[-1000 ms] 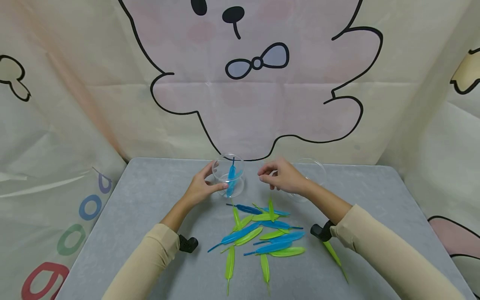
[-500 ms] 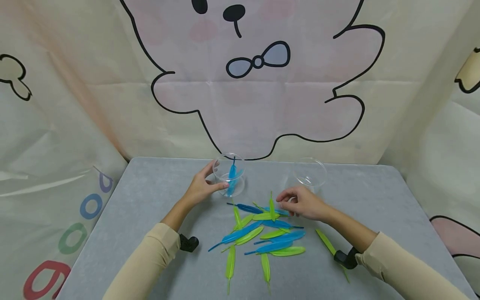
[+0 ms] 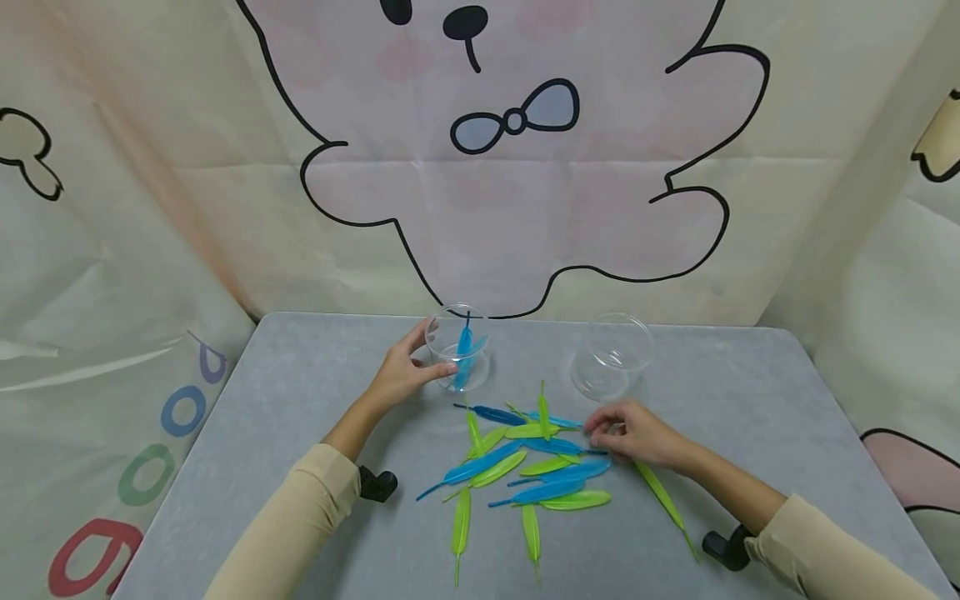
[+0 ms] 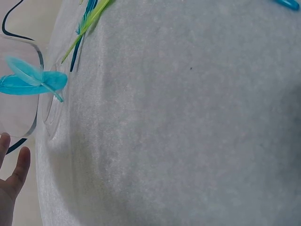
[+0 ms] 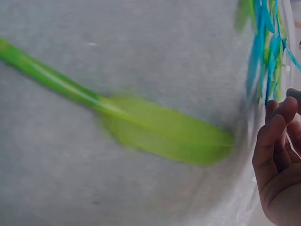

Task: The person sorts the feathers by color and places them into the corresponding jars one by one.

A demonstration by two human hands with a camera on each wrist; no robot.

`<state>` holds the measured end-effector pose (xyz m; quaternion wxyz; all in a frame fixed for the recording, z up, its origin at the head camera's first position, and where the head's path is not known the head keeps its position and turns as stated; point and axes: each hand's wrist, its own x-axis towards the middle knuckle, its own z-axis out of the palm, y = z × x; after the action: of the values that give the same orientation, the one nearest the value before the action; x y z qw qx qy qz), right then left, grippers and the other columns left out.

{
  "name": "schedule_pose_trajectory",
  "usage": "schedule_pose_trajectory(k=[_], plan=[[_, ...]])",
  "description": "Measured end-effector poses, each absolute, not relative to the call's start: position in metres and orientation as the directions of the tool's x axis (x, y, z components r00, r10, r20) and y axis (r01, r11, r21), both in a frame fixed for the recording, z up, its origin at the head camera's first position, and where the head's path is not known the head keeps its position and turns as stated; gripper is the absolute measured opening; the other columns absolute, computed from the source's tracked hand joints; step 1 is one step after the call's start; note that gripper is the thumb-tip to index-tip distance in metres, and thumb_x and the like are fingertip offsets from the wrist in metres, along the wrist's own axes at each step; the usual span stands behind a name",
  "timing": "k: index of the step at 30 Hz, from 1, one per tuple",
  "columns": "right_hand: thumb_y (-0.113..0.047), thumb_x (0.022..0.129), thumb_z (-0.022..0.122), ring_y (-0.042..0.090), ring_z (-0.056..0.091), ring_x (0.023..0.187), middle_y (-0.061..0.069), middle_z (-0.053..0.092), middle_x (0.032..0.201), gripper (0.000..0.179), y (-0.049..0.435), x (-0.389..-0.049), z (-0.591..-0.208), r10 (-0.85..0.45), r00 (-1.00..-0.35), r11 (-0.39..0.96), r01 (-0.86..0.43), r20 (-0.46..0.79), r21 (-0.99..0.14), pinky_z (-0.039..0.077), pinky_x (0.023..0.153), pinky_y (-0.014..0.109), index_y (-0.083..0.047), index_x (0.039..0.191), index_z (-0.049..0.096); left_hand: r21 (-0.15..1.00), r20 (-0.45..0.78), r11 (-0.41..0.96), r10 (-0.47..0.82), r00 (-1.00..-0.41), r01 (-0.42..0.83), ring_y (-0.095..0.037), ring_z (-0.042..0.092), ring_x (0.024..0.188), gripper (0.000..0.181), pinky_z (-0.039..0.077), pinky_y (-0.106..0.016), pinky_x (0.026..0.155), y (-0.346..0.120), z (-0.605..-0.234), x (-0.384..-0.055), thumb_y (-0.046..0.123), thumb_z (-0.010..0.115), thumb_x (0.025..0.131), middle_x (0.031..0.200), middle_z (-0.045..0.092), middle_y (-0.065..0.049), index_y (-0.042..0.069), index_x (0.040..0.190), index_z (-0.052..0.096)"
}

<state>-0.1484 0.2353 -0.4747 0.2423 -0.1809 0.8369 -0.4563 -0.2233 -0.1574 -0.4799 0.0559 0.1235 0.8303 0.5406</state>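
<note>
Two clear plastic cups stand near the table's back edge. My left hand [image 3: 401, 375] grips the left cup [image 3: 447, 340], thumb in front and fingers at its far side; blue feathers [image 3: 464, 346] lean inside it. The left wrist view shows these feathers [image 4: 35, 80] through the cup wall, beside my fingertips [image 4: 21, 165]. My right hand [image 3: 637, 433], fingers loosely bent, is at the right side of a loose pile of blue feathers [image 3: 558, 493] and green feathers [image 3: 577, 501]. Its fingertips [image 5: 277, 122] are close to quill ends; no feather is visibly pinched.
The right cup [image 3: 611, 358] stands behind my right hand with nothing visible inside. One green feather [image 3: 666, 498] lies apart, below that hand. A printed cloth [image 3: 510, 200] hangs behind the grey table [image 3: 360, 550].
My right hand has moved right and toward me, from between the cups to the pile's right side. The left hand stays on its cup. The feathers look unmoved.
</note>
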Motion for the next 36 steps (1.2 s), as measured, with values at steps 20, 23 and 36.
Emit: schedule_pose_trajectory(k=[20,23,36], plan=[[0.002,0.084,0.070,0.006,0.051,0.054,0.007,0.064,0.087,0.024,0.238,-0.140,-0.489,-0.566,-0.796,0.482,-0.107,-0.216,-0.869,0.047,0.050,0.021,0.004,0.108,0.069,0.908,0.033,0.394,0.267,-0.963,0.141,-0.035,0.033,0.144,0.092,0.040,-0.057,0.106,-0.154,-0.464,-0.216,0.027,0.080,0.086,0.158,0.035,-0.012,0.009,0.158,0.025],[0.002,0.085,0.069,0.006,0.051,0.054,0.007,0.064,0.086,0.023,0.238,-0.140,-0.490,-0.564,-0.797,0.482,-0.108,-0.213,-0.869,0.046,0.050,0.021,0.004,0.107,0.070,0.910,0.040,0.388,0.262,-0.964,0.143,-0.032,0.034,0.144,0.094,0.040,-0.056,0.106,-0.158,-0.482,-0.225,0.033,0.081,0.084,0.158,0.036,-0.006,0.014,0.158,0.026],[0.002,0.086,0.070,0.006,0.052,0.056,0.006,0.065,0.083,0.018,0.237,-0.141,-0.491,-0.566,-0.801,0.492,-0.137,-0.196,-0.860,0.047,0.052,0.021,0.003,0.104,0.071,0.912,0.037,0.386,0.265,-0.963,0.142,-0.033,0.034,0.144,0.095,0.041,-0.054,0.106,-0.158,-0.481,-0.225,0.032,0.082,0.084,0.158,0.035,-0.007,0.013,0.159,0.025]])
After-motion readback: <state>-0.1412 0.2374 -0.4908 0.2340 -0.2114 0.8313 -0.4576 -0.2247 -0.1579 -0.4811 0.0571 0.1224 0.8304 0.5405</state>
